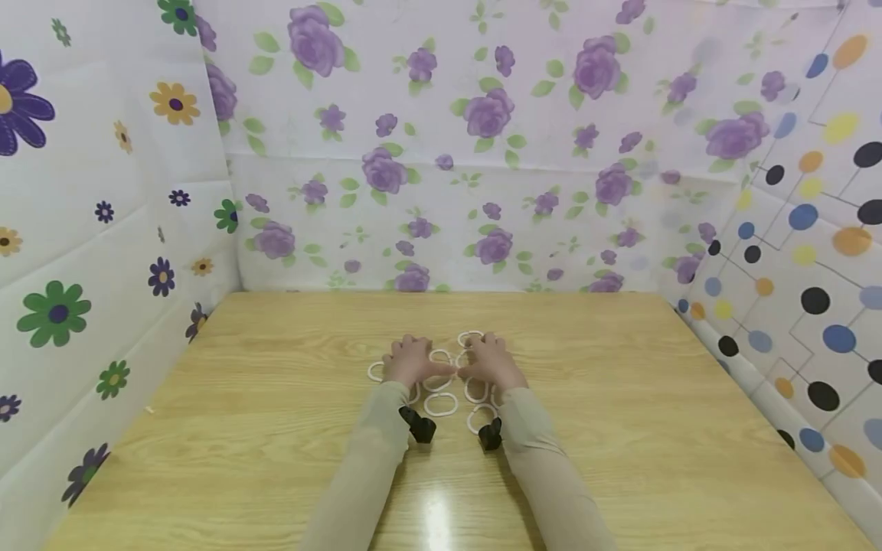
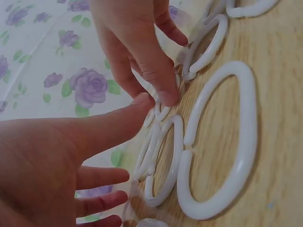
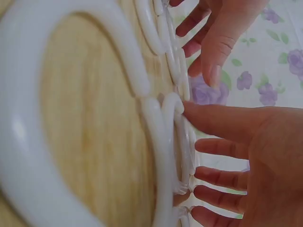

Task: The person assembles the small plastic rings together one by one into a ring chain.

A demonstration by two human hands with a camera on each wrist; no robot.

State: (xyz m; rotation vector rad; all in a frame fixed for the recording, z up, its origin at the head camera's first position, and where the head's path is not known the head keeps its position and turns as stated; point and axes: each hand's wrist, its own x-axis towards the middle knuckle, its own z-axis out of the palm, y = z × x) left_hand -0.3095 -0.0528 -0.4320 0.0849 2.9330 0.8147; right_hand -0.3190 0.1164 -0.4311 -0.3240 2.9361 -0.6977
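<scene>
Several white plastic curtain rings (image 1: 441, 415), oval with a small gap, lie loose on the wooden table. My left hand (image 1: 409, 361) is over the left part of the group, its thumb straight and fingers spread, holding nothing. Over the right part is my right hand (image 1: 491, 363), also with spread fingers and nothing in its grip. The two thumb tips point at each other, close together. In the right wrist view, the right thumb's tip meets the edge of a ring (image 3: 171, 100); whether it presses on it I cannot tell. Both hands hide some rings.
The wooden table (image 1: 276, 459) reaches back to a flowered curtain (image 1: 441, 222). Patterned sheets hang on the left and right. A small black camera (image 1: 418, 425) sits on the left wrist, another black camera (image 1: 491, 435) on the right.
</scene>
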